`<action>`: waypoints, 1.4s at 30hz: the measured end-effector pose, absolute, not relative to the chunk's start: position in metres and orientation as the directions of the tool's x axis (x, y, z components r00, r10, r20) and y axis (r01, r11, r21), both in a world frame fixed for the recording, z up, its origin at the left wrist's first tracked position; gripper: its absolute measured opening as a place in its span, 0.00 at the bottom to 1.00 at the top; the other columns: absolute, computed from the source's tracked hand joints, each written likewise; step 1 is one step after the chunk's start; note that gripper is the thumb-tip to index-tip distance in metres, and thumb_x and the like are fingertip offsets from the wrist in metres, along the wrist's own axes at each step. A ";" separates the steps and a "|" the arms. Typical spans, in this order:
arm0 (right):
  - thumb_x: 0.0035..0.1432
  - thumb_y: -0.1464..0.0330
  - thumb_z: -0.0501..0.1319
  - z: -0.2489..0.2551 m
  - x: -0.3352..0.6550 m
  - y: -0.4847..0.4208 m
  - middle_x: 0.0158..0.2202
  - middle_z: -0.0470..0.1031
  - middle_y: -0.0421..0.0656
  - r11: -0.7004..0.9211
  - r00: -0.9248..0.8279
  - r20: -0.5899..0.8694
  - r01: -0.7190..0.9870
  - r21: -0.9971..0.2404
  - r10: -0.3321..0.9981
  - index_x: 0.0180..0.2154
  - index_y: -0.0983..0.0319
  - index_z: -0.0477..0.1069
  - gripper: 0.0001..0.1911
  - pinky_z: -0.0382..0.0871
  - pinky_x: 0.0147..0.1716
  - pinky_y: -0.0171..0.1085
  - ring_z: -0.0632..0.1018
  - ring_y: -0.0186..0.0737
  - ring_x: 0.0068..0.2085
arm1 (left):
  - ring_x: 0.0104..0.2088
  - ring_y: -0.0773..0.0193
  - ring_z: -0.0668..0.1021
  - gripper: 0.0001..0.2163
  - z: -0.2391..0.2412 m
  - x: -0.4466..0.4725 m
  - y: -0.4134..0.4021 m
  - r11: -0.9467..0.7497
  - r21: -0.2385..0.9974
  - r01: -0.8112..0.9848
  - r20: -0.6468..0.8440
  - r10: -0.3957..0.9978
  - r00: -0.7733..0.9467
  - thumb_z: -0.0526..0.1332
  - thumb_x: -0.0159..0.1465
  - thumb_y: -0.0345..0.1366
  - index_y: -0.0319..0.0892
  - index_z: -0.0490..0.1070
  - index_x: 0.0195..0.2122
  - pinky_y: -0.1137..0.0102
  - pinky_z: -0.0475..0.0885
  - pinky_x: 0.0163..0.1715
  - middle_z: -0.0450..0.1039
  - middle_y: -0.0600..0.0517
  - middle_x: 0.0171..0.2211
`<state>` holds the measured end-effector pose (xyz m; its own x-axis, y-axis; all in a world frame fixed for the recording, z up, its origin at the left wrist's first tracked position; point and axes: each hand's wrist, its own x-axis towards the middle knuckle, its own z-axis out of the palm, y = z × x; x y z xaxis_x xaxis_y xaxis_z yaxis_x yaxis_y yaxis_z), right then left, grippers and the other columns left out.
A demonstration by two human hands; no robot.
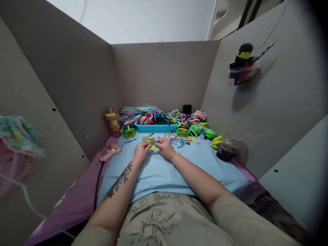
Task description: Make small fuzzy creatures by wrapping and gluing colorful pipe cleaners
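My left hand [142, 151] and my right hand [166, 148] meet over the blue cloth [164, 171], fingers pinched close together. Between the fingertips shows a short bright yellow piece [153, 147], which looks like a bit of pipe cleaner. The right fingertips press on it; the left ones are closed right beside it, and what they grip is too small to make out. Just beyond the hands lies a small multicoloured fuzzy piece [148, 139]. Loose cut pipe cleaners [179, 140] are scattered past my right hand.
A blue tray [157, 128] of colourful fuzzy pieces stands at the back. Left are a green fuzzy figure [129, 132], a tumbler [113, 123] and a pink glue gun [111, 152] with a black cord. A dark cup [226, 152] stands right. Grey panels [164, 75] enclose the table.
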<state>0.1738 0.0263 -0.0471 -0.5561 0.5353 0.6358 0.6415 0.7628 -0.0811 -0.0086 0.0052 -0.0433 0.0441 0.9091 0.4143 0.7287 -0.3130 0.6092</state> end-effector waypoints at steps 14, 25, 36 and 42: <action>0.62 0.72 0.49 -0.052 0.172 0.030 0.37 0.73 0.48 0.844 -0.404 0.785 0.466 -0.265 0.469 0.41 0.62 0.70 0.12 0.67 0.43 0.41 0.71 0.42 0.41 | 0.27 0.64 0.73 0.14 -0.031 -0.005 -0.003 -0.219 0.965 0.143 0.205 0.973 0.106 0.64 0.51 0.45 0.38 0.75 0.25 0.71 0.65 0.29 0.74 0.51 0.25; 0.63 0.67 0.49 -0.051 0.168 0.024 0.35 0.76 0.46 0.707 -0.339 0.712 0.638 -0.306 0.615 0.39 0.62 0.70 0.12 0.66 0.38 0.35 0.75 0.40 0.38 | 0.26 0.65 0.73 0.09 -0.041 -0.002 0.004 -0.391 0.840 0.377 0.411 0.911 0.031 0.60 0.55 0.39 0.39 0.76 0.28 0.71 0.67 0.29 0.76 0.51 0.25; 0.63 0.66 0.49 -0.047 0.168 0.020 0.34 0.77 0.44 0.530 -0.262 0.629 0.799 -0.285 0.732 0.39 0.61 0.70 0.12 0.60 0.32 0.32 0.76 0.38 0.37 | 0.32 0.64 0.75 0.08 -0.045 -0.002 0.003 -0.459 0.665 0.589 0.541 0.840 0.043 0.58 0.59 0.36 0.41 0.75 0.34 0.71 0.68 0.34 0.77 0.50 0.32; 0.63 0.65 0.51 -0.050 0.166 0.022 0.36 0.77 0.43 0.497 -0.243 0.625 0.825 -0.270 0.742 0.38 0.60 0.71 0.11 0.60 0.33 0.32 0.76 0.38 0.38 | 0.31 0.63 0.75 0.09 -0.044 -0.001 0.001 -0.444 0.640 0.627 0.545 0.838 0.038 0.56 0.61 0.38 0.41 0.75 0.34 0.71 0.67 0.33 0.76 0.49 0.31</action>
<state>0.1663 0.0215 -0.0504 -0.2430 0.7422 0.6245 0.8245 0.4972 -0.2700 -0.0009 0.0010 -0.0442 0.0381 0.8377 0.5448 0.6273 -0.4444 0.6395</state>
